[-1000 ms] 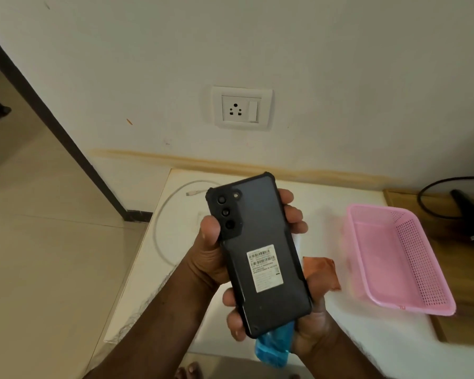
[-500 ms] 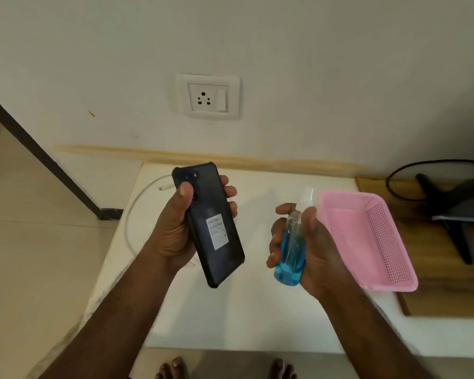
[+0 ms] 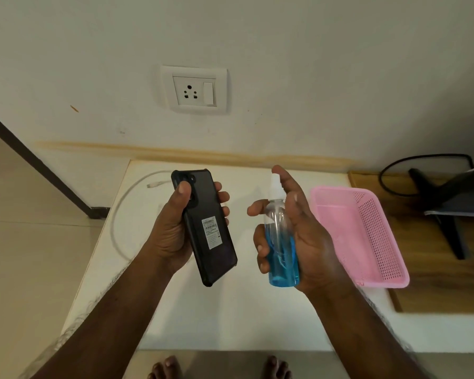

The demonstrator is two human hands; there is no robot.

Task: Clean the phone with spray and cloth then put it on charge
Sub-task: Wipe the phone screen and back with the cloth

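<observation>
While the left hand [image 3: 173, 233] grips the phone [image 3: 205, 228] back-up, the right hand [image 3: 304, 236] clasps the spray bottle [image 3: 278, 242] above the white bench [image 3: 230, 318].

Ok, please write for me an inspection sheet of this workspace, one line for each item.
Surface: white table against the wall, wooden desk to its right.
Job's things: black phone, back side up with a label; spray bottle, blue liquid partly filling it; no cloth seen.
Clutter: pink basket, nothing seen inside.
Hands: left hand grips the phone; right hand grips the spray bottle, forefinger on the nozzle.
Cables: white charging cable looped on the table, plug end free; black cable on the desk.
Surroundings: wall socket, nothing plugged in; dark stand on the desk; bare feet below.
</observation>
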